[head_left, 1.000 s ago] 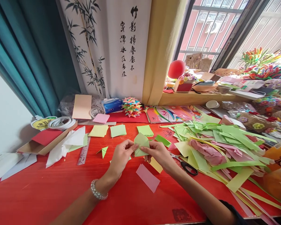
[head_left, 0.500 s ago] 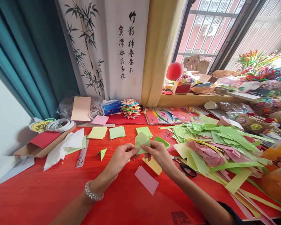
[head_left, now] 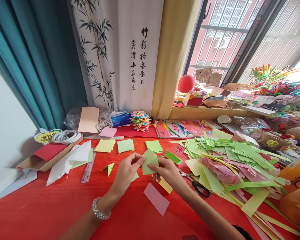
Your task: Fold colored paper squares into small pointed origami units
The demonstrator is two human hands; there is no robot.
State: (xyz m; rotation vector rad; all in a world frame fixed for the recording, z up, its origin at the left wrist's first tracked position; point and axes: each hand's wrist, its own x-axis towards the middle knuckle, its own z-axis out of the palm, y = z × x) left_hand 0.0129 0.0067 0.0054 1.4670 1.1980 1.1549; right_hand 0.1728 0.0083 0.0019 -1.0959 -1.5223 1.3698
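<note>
Running past the bottom of our view, the glossy red table stands before a white cloth curtain, with black brushed characters beginning 竹影. Above the table, short of its far edge, our left hand and right hand pinch, thumbs against fingers, a small, peaked, pale-green paper sheet, partly hidden lower right.

And the left hand now grips higher up the green paper, more of it showing below that grip than 0.5 seconds ago, while a pale green piece beside it comes further into view
</note>
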